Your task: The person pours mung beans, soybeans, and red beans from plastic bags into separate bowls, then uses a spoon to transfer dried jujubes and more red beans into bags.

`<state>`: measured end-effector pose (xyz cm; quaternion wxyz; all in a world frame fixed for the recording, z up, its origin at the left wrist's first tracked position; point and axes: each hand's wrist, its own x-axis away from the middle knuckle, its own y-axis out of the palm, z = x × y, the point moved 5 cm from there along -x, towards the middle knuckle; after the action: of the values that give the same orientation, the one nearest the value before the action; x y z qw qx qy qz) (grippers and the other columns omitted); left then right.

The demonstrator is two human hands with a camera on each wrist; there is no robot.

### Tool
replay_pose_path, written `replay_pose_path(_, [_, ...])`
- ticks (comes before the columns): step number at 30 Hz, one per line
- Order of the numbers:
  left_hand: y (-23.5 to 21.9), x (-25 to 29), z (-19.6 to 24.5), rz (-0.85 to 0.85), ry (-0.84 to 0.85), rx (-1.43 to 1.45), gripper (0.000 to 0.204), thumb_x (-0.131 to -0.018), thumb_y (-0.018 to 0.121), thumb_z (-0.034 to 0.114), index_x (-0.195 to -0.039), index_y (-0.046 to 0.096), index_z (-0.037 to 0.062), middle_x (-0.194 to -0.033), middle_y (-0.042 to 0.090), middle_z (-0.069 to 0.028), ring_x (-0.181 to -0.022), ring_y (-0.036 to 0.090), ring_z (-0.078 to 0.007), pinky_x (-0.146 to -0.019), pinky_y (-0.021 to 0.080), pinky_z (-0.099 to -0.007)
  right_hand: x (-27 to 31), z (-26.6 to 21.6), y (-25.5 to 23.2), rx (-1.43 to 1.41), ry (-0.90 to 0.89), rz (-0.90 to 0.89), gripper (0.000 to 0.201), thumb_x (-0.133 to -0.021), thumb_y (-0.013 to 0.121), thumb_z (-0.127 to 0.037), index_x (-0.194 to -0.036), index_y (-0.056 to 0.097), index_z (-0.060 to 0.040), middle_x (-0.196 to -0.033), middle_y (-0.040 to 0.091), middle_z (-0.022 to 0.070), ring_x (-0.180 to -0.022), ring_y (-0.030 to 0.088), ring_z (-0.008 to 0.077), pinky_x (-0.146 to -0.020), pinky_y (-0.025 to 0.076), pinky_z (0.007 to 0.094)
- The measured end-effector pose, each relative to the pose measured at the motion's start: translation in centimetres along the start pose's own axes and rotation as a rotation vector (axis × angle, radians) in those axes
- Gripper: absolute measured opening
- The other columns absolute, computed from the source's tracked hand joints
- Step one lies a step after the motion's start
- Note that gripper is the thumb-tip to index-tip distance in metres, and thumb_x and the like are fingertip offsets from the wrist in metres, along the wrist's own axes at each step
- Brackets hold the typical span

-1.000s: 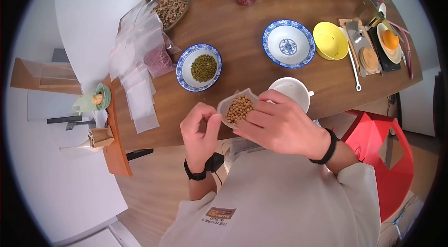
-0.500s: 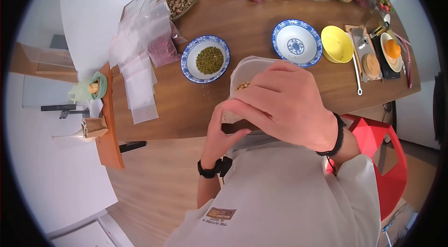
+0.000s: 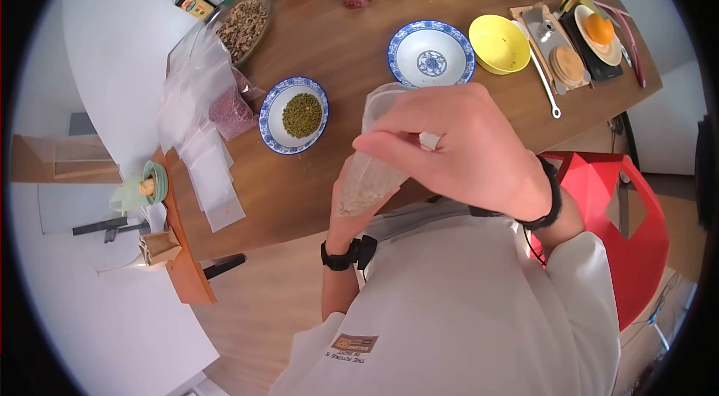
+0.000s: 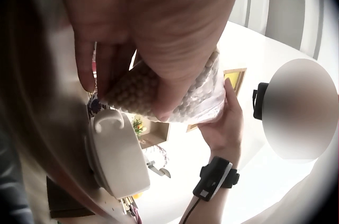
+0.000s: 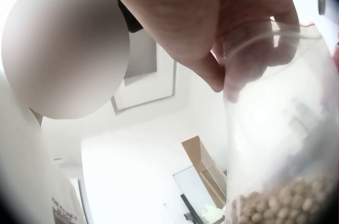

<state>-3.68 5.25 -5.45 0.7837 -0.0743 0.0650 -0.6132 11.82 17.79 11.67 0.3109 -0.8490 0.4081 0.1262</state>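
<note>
A clear zip bag point(image 3: 368, 179) with tan beans in its lower part hangs upright above the table's near edge. My right hand point(image 3: 468, 156) pinches its top edge between thumb and fingers; the right wrist view shows the beans point(image 5: 280, 203) below that grip. The left hand point(image 3: 346, 205) is lower, partly hidden behind the bag; in the left wrist view its thumb and fingers point(image 4: 153, 28) grip the bean-filled part. A white handled bowl point(image 4: 121, 152) stands beneath, hidden in the head view. Left of the bag sits a blue-rimmed bowl of green beans point(image 3: 301, 115).
A second blue-rimmed bowl point(image 3: 431, 59) and a yellow bowl point(image 3: 499, 44) stand beyond the hands. Flat bags point(image 3: 210, 171) and a bag of red beans point(image 3: 232, 113) lie left. Jars line the back, and a red chair point(image 3: 599, 201) stands at the right.
The bag, earlier held wide with its beans facing up, now hangs upright. My right hand has risen to its top edge, while the left has moved in behind its lower part.
</note>
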Motion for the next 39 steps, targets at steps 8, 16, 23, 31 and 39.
replay_pose_path(8, [-2.1,1.3,-1.0,-0.057,-0.157,-0.14,0.063,-0.082,0.083,0.004,-0.138,0.054,-0.0012,-0.128,0.066,-0.01,-0.115,0.062,-0.0148,-0.1,0.05,-0.0305,2.3,4.3,-1.3,-0.261,0.35,-0.116,0.017,-0.095,0.07,-0.016,-0.094,0.073,0.0005,-0.078,0.07,0.0061,-0.066,0.062,0.0145,-0.066,0.052,0.029])
replay_pose_path(16, [-2.9,2.2,-0.6,-0.07,-0.163,-0.209,0.063,-0.079,0.086,0.006,-0.134,0.056,-0.0017,-0.123,0.068,-0.0083,-0.111,0.063,-0.0142,-0.096,0.051,-0.0306,4.8,8.3,-0.3,-0.499,0.657,-0.182,0.021,-0.098,0.069,-0.018,-0.098,0.074,0.0023,-0.075,0.066,0.001,-0.068,0.059,0.0072,-0.065,0.051,0.0249])
replay_pose_path(23, [-2.6,1.8,1.6,0.045,-0.108,-0.249,0.057,-0.076,0.088,0.008,-0.125,0.062,-0.0015,-0.116,0.069,-0.0094,-0.102,0.067,-0.0185,-0.092,0.053,-0.0317,6.5,10.0,-0.1,-0.504,0.722,-0.1,0.022,-0.1,0.067,-0.018,-0.099,0.075,0.0026,-0.074,0.064,-0.0008,-0.068,0.058,0.0064,-0.065,0.051,0.0237])
replay_pose_path(31, [-2.9,1.9,3.2,0.109,-0.023,-0.315,0.053,-0.076,0.086,0.006,-0.123,0.061,0.0021,-0.109,0.068,-0.0132,-0.094,0.069,-0.0239,-0.079,0.056,-0.0313,7.9,11.7,-0.4,-0.554,0.783,-0.126,0.025,-0.103,0.064,-0.02,-0.103,0.075,0.0023,-0.081,0.068,0.0015,-0.072,0.064,0.0081,-0.066,0.052,0.0229])
replay_pose_path(39, [-3.2,1.7,3.7,0.126,-0.132,-0.268,0.055,-0.075,0.086,0.009,-0.124,0.062,0.0004,-0.11,0.07,-0.0095,-0.091,0.069,-0.0208,-0.085,0.054,-0.0321,8.7,12.4,-0.4,-0.561,0.786,-0.071,0.03,-0.104,0.063,-0.023,-0.106,0.074,0.0047,-0.083,0.069,0.0047,-0.072,0.066,0.0114,-0.069,0.059,0.0279])
